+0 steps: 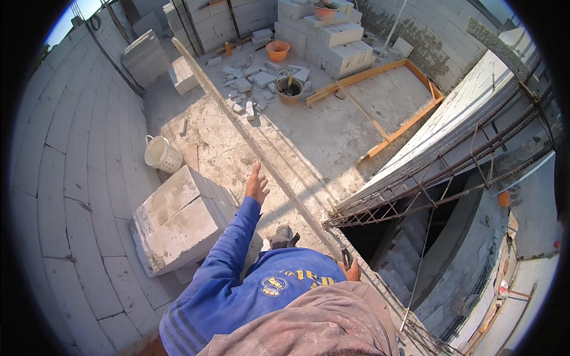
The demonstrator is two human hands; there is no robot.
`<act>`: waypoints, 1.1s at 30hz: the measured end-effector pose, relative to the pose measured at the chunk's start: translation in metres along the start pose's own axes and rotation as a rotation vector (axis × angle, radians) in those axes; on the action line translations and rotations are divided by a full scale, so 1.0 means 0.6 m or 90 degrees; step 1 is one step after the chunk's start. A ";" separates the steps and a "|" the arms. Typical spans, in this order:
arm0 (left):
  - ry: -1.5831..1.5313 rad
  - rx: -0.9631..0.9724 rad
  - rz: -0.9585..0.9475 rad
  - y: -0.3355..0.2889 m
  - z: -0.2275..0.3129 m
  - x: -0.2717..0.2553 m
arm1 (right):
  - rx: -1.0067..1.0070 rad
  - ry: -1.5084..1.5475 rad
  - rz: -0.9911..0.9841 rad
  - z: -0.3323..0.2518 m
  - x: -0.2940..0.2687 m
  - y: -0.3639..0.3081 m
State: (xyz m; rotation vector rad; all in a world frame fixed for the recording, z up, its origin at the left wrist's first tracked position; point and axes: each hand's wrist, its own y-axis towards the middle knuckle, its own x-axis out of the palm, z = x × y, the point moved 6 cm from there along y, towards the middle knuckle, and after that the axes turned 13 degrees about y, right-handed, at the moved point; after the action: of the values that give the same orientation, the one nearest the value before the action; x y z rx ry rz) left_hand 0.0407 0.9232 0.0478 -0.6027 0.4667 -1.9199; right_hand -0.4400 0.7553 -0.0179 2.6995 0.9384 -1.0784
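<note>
My left hand [257, 185] reaches forward with its fingers apart and nothing in it. It is above the floor, between a stack of pale blocks [178, 222] and a long, narrow beam [246, 133] that runs diagonally from the far left towards my right side. My right hand [354, 270] is low at my right side, closed around a dark, curved handle [346, 257]. My body hides most of that hand, and what the handle belongs to cannot be made out.
A white bucket [163, 154] stands by the left block wall [77, 184]. Beyond the beam are broken blocks [261, 78], an orange tub [277, 51], a mortar bucket [289, 89] and a wooden frame [409, 127]. Rebar [439, 166] borders a stair opening [404, 249] on my right.
</note>
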 end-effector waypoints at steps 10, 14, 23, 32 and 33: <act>0.165 -0.291 -0.402 -0.035 -0.200 0.072 | 0.110 -0.036 0.026 -0.085 0.112 0.033; 0.164 -0.290 -0.323 -0.007 -0.221 0.104 | 0.122 -0.010 0.009 -0.117 0.114 0.050; 0.076 -0.245 -0.222 0.088 -0.215 0.168 | 0.102 -0.045 -0.145 -0.143 0.042 0.134; 0.002 -0.236 -0.261 0.144 -0.154 0.156 | 0.229 0.002 -0.272 -0.130 0.074 0.142; -0.013 -0.234 -0.258 0.153 -0.138 0.156 | 0.237 -0.011 -0.260 -0.132 0.083 0.147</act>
State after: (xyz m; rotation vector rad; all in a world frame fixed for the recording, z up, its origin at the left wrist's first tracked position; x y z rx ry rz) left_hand 0.0242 0.8052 -0.0516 -1.0160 0.7377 -2.2232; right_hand -0.3142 0.7328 -0.0035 2.8427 1.4632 -1.4784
